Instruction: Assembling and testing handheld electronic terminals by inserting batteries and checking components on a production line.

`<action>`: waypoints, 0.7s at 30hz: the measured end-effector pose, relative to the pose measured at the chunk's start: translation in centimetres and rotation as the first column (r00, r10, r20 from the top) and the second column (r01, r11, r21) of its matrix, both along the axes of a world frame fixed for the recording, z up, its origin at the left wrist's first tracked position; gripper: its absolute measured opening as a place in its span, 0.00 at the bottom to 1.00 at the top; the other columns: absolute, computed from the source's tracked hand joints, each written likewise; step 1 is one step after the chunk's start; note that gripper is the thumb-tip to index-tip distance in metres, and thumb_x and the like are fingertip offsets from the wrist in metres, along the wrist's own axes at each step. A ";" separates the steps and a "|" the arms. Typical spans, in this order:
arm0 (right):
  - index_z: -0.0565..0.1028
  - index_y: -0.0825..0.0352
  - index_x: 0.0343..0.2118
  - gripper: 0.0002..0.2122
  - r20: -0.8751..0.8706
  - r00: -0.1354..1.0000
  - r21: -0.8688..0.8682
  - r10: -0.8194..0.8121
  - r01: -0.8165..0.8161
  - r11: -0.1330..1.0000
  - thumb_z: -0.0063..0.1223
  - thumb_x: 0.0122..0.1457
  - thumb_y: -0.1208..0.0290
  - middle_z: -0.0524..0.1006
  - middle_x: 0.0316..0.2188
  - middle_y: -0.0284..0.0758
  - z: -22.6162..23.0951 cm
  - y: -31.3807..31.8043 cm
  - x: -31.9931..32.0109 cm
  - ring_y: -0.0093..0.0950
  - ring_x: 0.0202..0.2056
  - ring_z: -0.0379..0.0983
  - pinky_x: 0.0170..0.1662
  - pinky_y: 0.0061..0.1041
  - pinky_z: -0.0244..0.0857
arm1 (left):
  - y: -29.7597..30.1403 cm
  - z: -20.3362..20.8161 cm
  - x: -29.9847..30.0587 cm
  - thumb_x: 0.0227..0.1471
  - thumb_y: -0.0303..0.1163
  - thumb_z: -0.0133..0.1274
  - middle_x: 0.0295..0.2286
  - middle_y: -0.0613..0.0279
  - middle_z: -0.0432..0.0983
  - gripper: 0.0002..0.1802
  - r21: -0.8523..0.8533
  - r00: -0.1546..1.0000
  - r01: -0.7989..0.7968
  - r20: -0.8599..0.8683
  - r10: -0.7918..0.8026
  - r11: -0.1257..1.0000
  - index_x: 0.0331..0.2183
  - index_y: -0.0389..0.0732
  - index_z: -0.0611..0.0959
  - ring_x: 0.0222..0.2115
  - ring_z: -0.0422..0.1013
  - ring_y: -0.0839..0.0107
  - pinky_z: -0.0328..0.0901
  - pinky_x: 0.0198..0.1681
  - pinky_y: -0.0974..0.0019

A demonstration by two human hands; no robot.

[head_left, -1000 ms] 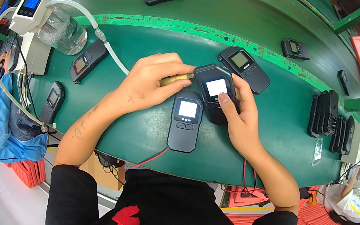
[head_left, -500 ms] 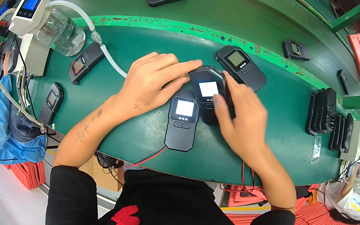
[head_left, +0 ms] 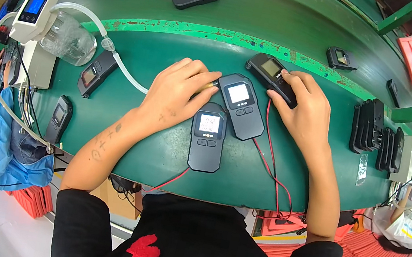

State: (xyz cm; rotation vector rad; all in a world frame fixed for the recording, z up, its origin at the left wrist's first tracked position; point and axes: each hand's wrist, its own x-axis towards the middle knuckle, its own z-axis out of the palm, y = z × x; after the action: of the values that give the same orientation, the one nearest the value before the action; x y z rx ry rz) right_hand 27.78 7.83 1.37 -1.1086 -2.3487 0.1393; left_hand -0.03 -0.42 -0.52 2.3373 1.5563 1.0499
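Note:
My left hand is closed around the end of a clear tube. A brass-coloured tip pokes out between thumb and fingers, against the top left of a tilted black handheld meter with a lit white screen. Overlapping its lower left is a second lit black meter, standing straight toward me. Red and black wires run from the tilted meter to the table's front edge. My right hand grips a third black meter, screen unlit, with thumb and fingers on its near end.
A white pump unit with a clear jar stands at left, near two dark meters. Several stacked meters stand at right. A green ledge divides the table from a belt carrying more meters. People sit on both sides.
My right hand has left the tilted lit meter and moved up and right onto the unlit one. Dark text lines now show on the straight meter's screen. Meters on the belt have shifted slightly right.

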 end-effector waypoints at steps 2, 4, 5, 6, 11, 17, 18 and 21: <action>0.81 0.68 0.45 0.20 -0.005 1.000 0.069 0.028 -0.028 0.997 0.74 0.50 0.68 0.82 0.42 0.40 -0.2 -0.1 -0.1 0.40 0.39 0.81 0.42 0.35 0.76 | 0.0 0.0 0.0 0.53 0.26 0.64 0.32 0.57 0.76 0.16 -0.021 1.000 -0.004 -0.015 0.004 1.000 0.46 0.35 0.86 0.34 0.72 0.59 0.68 0.38 0.59; 0.81 0.68 0.45 0.20 -0.006 0.999 0.104 0.044 -0.043 0.994 0.75 0.49 0.68 0.82 0.42 0.40 -0.4 -0.1 -0.2 0.40 0.39 0.81 0.41 0.35 0.77 | -0.1 0.1 0.1 0.53 0.26 0.65 0.33 0.58 0.76 0.16 -0.031 1.000 -0.007 -0.021 0.007 0.999 0.45 0.35 0.86 0.34 0.73 0.59 0.69 0.38 0.59; 0.81 0.68 0.44 0.20 -0.023 0.999 0.100 0.045 -0.043 0.994 0.75 0.48 0.69 0.82 0.42 0.40 -0.4 -0.1 -0.2 0.40 0.38 0.81 0.41 0.35 0.77 | -0.1 0.2 0.1 0.53 0.26 0.65 0.33 0.58 0.76 0.15 0.009 0.999 -0.016 -0.037 0.016 1.000 0.44 0.36 0.86 0.34 0.73 0.59 0.69 0.38 0.58; 0.81 0.69 0.43 0.20 -0.039 0.998 0.097 0.046 -0.042 0.994 0.76 0.47 0.70 0.82 0.42 0.40 -0.5 -0.1 -0.2 0.40 0.38 0.82 0.41 0.35 0.77 | -0.2 0.3 0.2 0.52 0.26 0.65 0.34 0.59 0.76 0.14 0.050 0.998 -0.023 -0.053 0.026 0.998 0.43 0.36 0.86 0.34 0.72 0.59 0.69 0.38 0.58; 0.82 0.69 0.40 0.19 -0.071 0.996 0.100 0.051 -0.043 0.994 0.77 0.46 0.71 0.82 0.41 0.40 -0.5 0.0 -0.2 0.40 0.38 0.82 0.41 0.35 0.78 | -1.6 1.9 0.6 0.51 0.27 0.66 0.36 0.59 0.76 0.12 0.064 0.985 0.024 -0.173 -0.013 0.998 0.39 0.37 0.85 0.35 0.73 0.58 0.69 0.40 0.57; 0.82 0.70 0.40 0.19 -0.073 0.996 0.101 0.047 -0.039 0.994 0.77 0.45 0.70 0.83 0.41 0.40 -0.7 0.0 -0.3 0.40 0.38 0.82 0.41 0.34 0.78 | -3.3 2.9 1.7 0.52 0.33 0.66 0.37 0.58 0.74 0.16 -0.063 0.948 0.090 -0.299 -0.105 0.994 0.40 0.36 0.82 0.38 0.72 0.58 0.67 0.43 0.57; 0.82 0.70 0.39 0.19 -0.077 0.996 0.101 0.046 -0.038 0.994 0.77 0.45 0.70 0.83 0.41 0.40 -0.7 0.0 -0.3 0.40 0.38 0.82 0.40 0.33 0.78 | -3.5 3.1 1.8 0.52 0.33 0.66 0.40 0.57 0.75 0.19 -0.110 0.941 0.080 -0.320 -0.111 0.991 0.44 0.35 0.82 0.40 0.73 0.57 0.68 0.45 0.56; 0.82 0.70 0.39 0.19 -0.069 0.997 0.109 0.043 -0.035 0.993 0.78 0.45 0.69 0.83 0.41 0.40 -0.6 0.0 -0.3 0.39 0.38 0.82 0.40 0.33 0.78 | -3.9 3.5 1.9 0.53 0.36 0.66 0.42 0.56 0.76 0.24 -0.145 0.928 0.077 -0.351 -0.124 0.986 0.48 0.34 0.80 0.43 0.73 0.57 0.68 0.47 0.56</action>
State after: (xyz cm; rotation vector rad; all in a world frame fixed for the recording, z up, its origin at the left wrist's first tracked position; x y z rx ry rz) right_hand 27.45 7.87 0.81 -0.9905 -2.2868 0.0638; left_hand 1.83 -4.31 2.96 2.5912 1.5378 0.4987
